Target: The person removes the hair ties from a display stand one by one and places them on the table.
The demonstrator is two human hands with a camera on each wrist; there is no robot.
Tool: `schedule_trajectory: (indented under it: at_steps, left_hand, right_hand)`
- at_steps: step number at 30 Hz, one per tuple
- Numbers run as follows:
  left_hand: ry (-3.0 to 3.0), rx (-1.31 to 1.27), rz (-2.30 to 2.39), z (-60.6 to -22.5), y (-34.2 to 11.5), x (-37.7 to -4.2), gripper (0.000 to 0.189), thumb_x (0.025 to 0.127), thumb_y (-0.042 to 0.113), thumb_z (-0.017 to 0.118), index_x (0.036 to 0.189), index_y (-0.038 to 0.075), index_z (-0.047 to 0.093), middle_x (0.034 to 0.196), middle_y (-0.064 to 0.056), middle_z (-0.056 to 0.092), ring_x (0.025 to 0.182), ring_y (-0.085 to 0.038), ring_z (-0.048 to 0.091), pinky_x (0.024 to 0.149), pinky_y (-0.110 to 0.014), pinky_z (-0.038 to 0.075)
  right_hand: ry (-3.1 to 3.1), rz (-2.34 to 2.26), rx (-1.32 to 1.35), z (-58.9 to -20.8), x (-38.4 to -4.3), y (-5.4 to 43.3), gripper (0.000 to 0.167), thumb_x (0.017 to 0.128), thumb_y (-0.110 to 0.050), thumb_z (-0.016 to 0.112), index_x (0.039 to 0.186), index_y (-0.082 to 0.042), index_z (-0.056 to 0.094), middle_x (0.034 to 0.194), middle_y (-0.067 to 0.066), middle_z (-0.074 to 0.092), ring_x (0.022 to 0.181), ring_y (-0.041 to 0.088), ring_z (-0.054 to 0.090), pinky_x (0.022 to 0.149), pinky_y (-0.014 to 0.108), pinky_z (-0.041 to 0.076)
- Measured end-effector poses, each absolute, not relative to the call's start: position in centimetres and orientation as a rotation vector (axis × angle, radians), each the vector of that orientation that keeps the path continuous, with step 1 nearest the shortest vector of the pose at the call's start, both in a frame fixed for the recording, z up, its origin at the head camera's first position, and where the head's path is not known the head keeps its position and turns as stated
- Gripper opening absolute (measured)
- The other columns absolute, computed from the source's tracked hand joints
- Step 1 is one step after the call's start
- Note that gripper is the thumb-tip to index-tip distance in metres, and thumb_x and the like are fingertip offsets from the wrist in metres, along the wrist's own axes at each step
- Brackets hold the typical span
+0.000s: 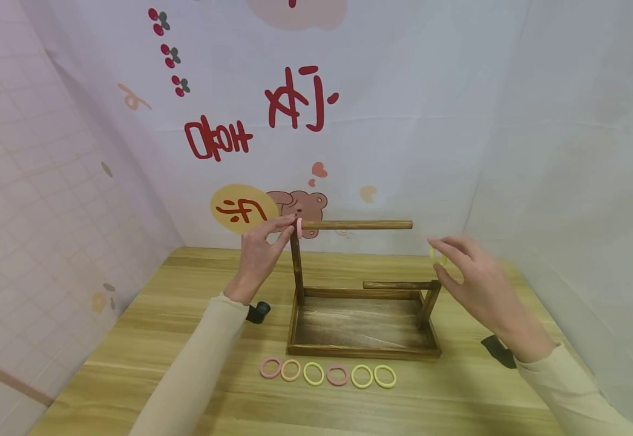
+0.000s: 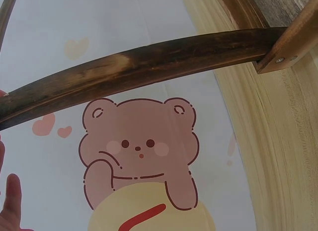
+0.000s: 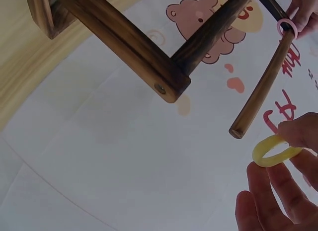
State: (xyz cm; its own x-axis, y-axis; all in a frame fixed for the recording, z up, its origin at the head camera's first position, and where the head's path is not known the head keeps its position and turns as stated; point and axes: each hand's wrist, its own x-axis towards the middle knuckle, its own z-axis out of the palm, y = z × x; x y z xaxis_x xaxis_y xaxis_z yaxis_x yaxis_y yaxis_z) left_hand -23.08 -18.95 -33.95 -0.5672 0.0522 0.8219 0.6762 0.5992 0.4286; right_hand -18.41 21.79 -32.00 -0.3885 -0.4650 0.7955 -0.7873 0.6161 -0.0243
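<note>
In the head view my left hand [image 1: 259,254] grips the top of the tall post of a dark wooden stand [image 1: 298,266], thumb and fingers on either side of it. A pink ring [image 1: 299,228] hangs on the upper rod [image 1: 360,224], against that post and close to my fingertips. To the right, my right hand [image 1: 474,278] pinches a yellow ring [image 3: 266,154] between thumb and fingers. The ring is off the rod, a little beyond its free end [image 3: 237,133] in the right wrist view. The left wrist view shows only a few left fingertips [image 2: 12,201] at the edge.
A lower rod [image 1: 398,285] on a short post points left over the stand's tray [image 1: 362,351]. In front, pink, peach and yellow rings [image 1: 362,376] lie in a row on the wooden table [image 1: 229,399]. A white printed cloth [image 1: 403,151] stands behind.
</note>
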Motion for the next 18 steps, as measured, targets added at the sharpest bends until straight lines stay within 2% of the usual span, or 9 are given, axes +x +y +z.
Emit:
schedule_trajectory:
  at_steps: [4,8,10,13,18]
  left_hand:
    - [-2.007,-0.579,-0.974,-34.0,-18.9,-23.1,0.02,0.095,0.006,0.076,0.114,0.002,0.078,0.118,-0.012,0.076,0.094,-0.031,0.077,0.087,-0.049,0.059]
    - [-2.005,-0.577,-0.972,-34.0,-18.9,-23.0,0.02,0.095,0.006,0.076,0.114,0.002,0.078,0.117,-0.012,0.076,0.094,-0.031,0.077,0.087,-0.049,0.059]
    - [-2.006,-0.576,-0.967,-33.9,-18.9,-23.0,0.02,0.094,0.006,0.077,0.114,0.002,0.078,0.118,-0.012,0.076,0.094,-0.031,0.077,0.086,-0.049,0.06]
    - [-2.006,-0.577,-0.96,-33.9,-18.9,-23.0,0.02,0.095,0.006,0.076,0.114,0.002,0.078,0.117,-0.013,0.076,0.093,-0.031,0.077,0.085,-0.049,0.06]
    - [-2.01,-0.571,-0.961,-33.9,-18.9,-23.0,0.021,0.094,0.006,0.077,0.115,0.002,0.078,0.118,-0.013,0.076,0.094,-0.031,0.077,0.087,-0.049,0.06]
  right_hand:
    - [-2.065,0.526,0.982,-32.5,-17.8,22.0,0.059,0.076,0.003,0.078,0.133,-0.003,0.068,0.119,0.014,0.068,0.098,0.033,0.067,0.073,0.04,0.051]
    - [-2.084,0.534,0.976,-33.1,-17.1,22.1,0.04,0.096,-0.02,0.067,0.133,-0.004,0.068,0.119,0.011,0.069,0.098,0.031,0.069,0.073,0.04,0.052]
    - [-2.09,0.531,0.972,-33.4,-16.8,22.0,0.042,0.104,-0.033,0.057,0.132,-0.005,0.069,0.119,0.011,0.07,0.097,0.031,0.07,0.071,0.04,0.053]
    - [-2.092,0.525,0.972,-33.7,-16.4,21.8,0.051,0.109,-0.044,0.047,0.129,-0.004,0.07,0.119,0.011,0.07,0.097,0.032,0.07,0.069,0.041,0.054]
    - [-2.105,0.526,0.995,-34.4,-15.8,21.7,0.054,0.109,-0.047,0.046,0.126,-0.002,0.07,0.119,0.011,0.07,0.097,0.03,0.071,0.072,0.038,0.055]
